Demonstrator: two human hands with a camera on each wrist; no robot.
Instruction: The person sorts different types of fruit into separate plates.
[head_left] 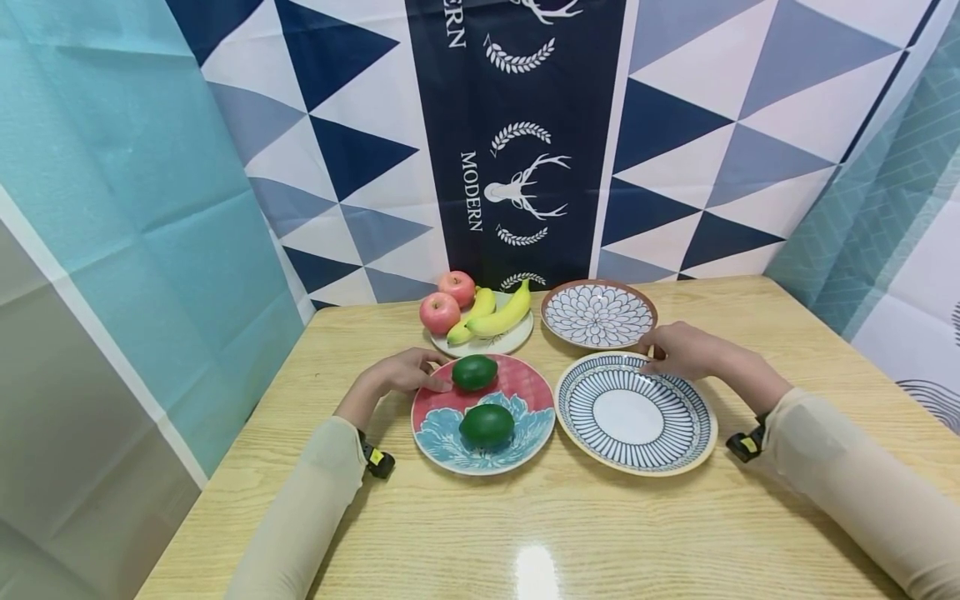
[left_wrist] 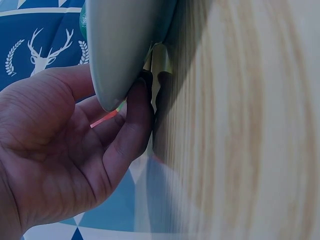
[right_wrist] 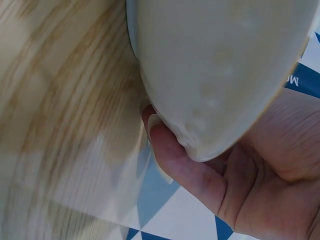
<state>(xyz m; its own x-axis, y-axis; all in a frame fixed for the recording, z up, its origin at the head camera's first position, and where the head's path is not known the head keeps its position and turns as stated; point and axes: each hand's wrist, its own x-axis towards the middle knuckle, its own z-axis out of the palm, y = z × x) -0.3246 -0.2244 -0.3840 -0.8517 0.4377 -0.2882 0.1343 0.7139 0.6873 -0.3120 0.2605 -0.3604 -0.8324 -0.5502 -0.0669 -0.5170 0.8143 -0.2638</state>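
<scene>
My left hand grips the left rim of a round plate painted red with a blue flower. In the left wrist view, its fingers curl beneath the pale underside with the thumb over the rim. Two dark green oval fruits lie on this plate, one farther back and a nearer one. On the right, my right hand holds the back right rim of a white plate with blue radiating stripes. Its fingertips curl under that plate's underside in the right wrist view; the plate hides the thumb there.
Behind the red plate stands a small white plate with two apples and two bananas. A brown-rimmed plate with a petal pattern sits behind the striped one. A patterned cloth hangs along the wooden table's back edge.
</scene>
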